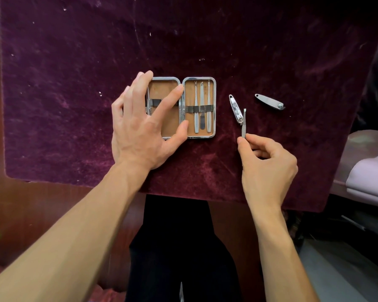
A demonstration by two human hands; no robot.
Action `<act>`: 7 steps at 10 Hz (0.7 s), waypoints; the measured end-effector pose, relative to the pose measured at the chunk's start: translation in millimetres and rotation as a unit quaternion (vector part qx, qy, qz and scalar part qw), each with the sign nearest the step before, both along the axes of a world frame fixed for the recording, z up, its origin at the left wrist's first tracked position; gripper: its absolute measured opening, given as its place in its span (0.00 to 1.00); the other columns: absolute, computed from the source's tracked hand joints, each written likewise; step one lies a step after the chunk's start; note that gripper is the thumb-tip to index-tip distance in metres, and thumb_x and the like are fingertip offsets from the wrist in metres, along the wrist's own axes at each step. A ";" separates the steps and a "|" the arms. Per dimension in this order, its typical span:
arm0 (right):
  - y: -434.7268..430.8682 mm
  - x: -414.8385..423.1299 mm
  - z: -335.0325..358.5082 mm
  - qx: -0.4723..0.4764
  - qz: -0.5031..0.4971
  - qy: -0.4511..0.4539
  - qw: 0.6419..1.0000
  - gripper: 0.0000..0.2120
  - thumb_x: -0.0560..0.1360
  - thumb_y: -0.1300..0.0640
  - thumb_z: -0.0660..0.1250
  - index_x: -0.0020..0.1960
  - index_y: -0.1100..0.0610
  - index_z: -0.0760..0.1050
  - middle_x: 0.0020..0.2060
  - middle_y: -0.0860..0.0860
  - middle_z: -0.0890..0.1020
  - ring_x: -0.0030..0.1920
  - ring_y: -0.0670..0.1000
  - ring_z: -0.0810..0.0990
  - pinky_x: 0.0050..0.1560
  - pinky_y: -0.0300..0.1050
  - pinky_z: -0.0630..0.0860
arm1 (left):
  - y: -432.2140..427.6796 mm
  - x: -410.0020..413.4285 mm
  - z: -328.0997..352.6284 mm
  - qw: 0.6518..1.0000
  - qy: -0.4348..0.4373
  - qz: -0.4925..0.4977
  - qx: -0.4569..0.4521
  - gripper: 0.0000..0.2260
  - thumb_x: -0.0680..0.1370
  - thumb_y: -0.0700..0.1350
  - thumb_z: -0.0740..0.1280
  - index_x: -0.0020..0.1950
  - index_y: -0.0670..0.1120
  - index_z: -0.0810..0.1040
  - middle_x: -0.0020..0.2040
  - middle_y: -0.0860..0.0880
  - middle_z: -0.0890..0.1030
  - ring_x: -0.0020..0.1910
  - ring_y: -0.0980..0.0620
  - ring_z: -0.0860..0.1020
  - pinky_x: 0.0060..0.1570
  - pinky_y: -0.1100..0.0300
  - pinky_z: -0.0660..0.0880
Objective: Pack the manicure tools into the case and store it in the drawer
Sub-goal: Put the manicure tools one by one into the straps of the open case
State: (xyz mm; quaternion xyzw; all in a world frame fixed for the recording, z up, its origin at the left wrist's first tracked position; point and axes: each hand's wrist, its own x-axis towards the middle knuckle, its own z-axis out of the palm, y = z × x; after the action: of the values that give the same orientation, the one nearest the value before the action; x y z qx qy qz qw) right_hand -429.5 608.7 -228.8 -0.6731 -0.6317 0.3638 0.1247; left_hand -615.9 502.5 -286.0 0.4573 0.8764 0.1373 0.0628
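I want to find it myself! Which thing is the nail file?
Start at the open case on the purple cloth. Go right to the right hand. The nail file is the thin rough strip pinched in its fingertips, skinnier than both clippers nearby.

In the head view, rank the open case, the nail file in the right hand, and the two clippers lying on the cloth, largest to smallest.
1. Open case, clearly largest.
2. Nail file, partly hidden by the right hand's fingers, so its rank is unsure.
3. Near clipper and far clipper: they look alike, not ranked.
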 end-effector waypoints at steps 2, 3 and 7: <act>-0.6 0.1 -2.8 0.004 -0.012 -0.022 1.000 0.03 0.76 0.51 0.77 0.47 0.43 0.85 0.47 0.41 0.82 0.41 0.48 0.84 0.56 0.53 0.83 | 0.0 -0.1 0.0 1.000 -0.002 0.000 -0.001 0.27 0.80 0.65 0.63 0.77 0.58 0.69 0.78 0.39 0.66 0.79 0.40 0.65 0.72 0.41 0.66; -1.3 4.2 -0.8 0.000 -0.030 -0.015 0.999 0.03 0.75 0.50 0.77 0.46 0.42 0.85 0.47 0.42 0.83 0.41 0.47 0.84 0.55 0.53 0.83 | -0.1 -0.3 0.4 1.000 0.000 0.000 0.001 0.27 0.80 0.64 0.63 0.77 0.58 0.70 0.78 0.39 0.67 0.78 0.40 0.66 0.72 0.41 0.67; -44.9 -26.1 13.7 -0.081 0.036 0.139 0.986 0.06 0.75 0.56 0.79 0.45 0.45 0.87 0.40 0.39 0.88 0.39 0.41 0.86 0.40 0.26 0.77 | 0.0 0.1 1.1 1.000 0.008 -0.002 -0.006 0.27 0.80 0.64 0.63 0.78 0.59 0.69 0.78 0.40 0.67 0.78 0.41 0.66 0.72 0.42 0.66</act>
State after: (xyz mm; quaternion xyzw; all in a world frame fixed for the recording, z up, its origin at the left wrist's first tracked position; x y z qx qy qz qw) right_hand -455.6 563.8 -215.2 -0.6007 -0.6005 0.5081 0.1429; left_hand -615.8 502.5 -284.9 0.4599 0.8767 0.1281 0.0591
